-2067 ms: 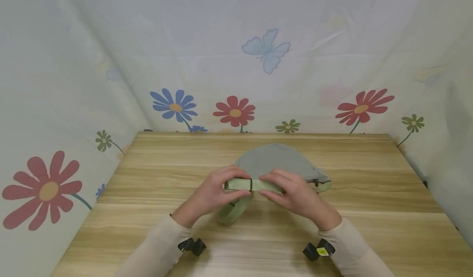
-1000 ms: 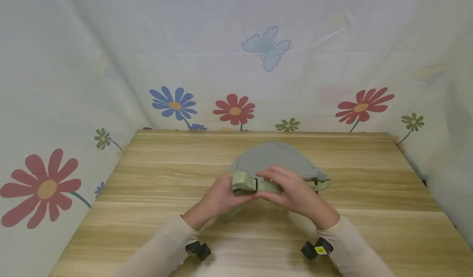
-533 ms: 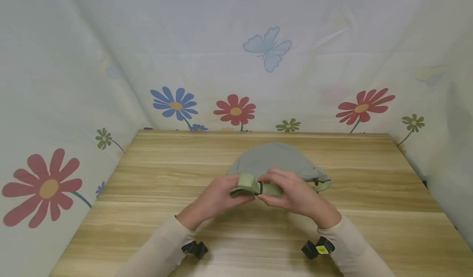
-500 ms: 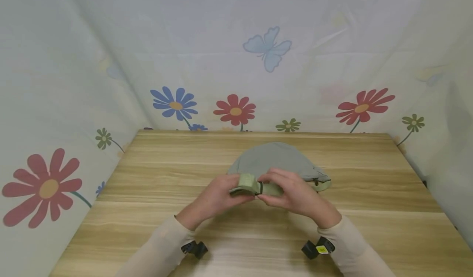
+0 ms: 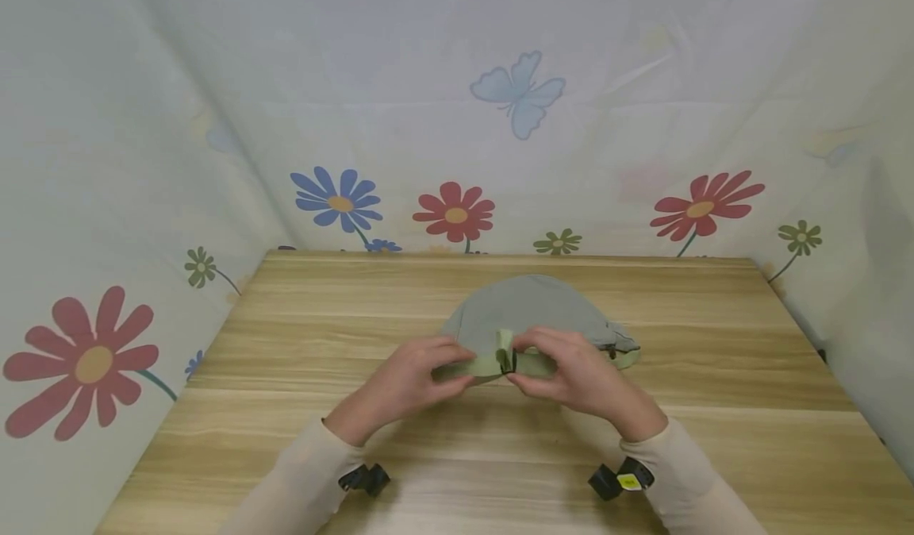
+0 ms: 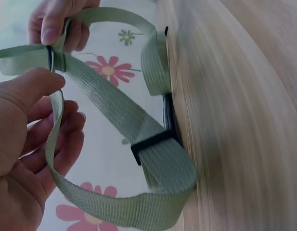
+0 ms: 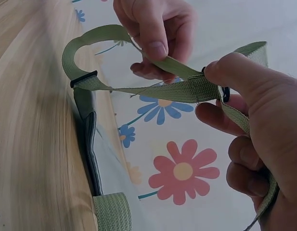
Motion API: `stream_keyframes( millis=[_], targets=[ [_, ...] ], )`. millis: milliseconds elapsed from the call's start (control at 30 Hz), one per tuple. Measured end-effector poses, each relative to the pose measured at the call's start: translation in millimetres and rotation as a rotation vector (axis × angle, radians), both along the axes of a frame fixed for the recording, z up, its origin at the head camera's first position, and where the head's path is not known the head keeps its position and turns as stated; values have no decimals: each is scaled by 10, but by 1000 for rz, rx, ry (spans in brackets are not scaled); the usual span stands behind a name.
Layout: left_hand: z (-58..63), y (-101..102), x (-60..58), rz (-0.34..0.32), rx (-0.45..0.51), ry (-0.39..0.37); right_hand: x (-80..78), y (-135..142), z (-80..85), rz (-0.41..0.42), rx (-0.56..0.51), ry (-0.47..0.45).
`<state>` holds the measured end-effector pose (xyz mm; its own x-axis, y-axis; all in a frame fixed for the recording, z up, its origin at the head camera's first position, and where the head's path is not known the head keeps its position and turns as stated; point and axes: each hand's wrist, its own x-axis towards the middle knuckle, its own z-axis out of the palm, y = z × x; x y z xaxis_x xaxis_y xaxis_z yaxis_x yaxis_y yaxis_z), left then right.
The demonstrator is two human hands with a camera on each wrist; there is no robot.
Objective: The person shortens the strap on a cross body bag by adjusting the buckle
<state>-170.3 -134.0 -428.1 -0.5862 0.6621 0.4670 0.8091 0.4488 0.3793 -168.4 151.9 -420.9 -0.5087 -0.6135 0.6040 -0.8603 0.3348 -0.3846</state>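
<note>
A grey-green waist bag (image 5: 528, 305) lies on the table in the head view, its light green webbing strap (image 5: 481, 366) lifted in front. With thumb and fingers, my left hand (image 5: 403, 380) pinches the strap left of a black slider buckle (image 5: 509, 361). My right hand (image 5: 581, 372) grips the strap and slider from the other side, thumb (image 7: 230, 72) over the webbing in the right wrist view. A short loop of webbing stands up out of the slider. In the left wrist view, a second black slider (image 6: 155, 142) sits lower on the strap, near the table.
The wood-grain table (image 5: 321, 313) reaches back to a white curtain (image 5: 400, 122) printed with flowers and a butterfly. At the bag's right end is a dark zip end (image 5: 612, 351) with a short green strap piece. Each wrist wears a small black camera (image 5: 364, 479).
My left hand has drawn left, away from the slider, after being close against it. The folded webbing loop at the slider has become narrower and upright. The bag stays in place.
</note>
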Motion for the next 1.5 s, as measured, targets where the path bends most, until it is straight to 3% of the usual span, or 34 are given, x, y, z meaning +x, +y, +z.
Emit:
stream_keyframes(
  millis=[500, 933, 1233, 1500],
  targets=[
    [-45, -281, 31, 11, 32, 47, 0, 120, -24, -62, -40, -55],
    [-138, -501, 38, 19, 60, 93, -13, 157, -36, -28, -75, -68],
    [-168, -573, 47, 65, 53, 95, -26, 177, -36, -10, -128, -8],
    [-215, -813, 44, 127, 55, 110, -70, 267, -11, 9, -189, 42]
  ],
)
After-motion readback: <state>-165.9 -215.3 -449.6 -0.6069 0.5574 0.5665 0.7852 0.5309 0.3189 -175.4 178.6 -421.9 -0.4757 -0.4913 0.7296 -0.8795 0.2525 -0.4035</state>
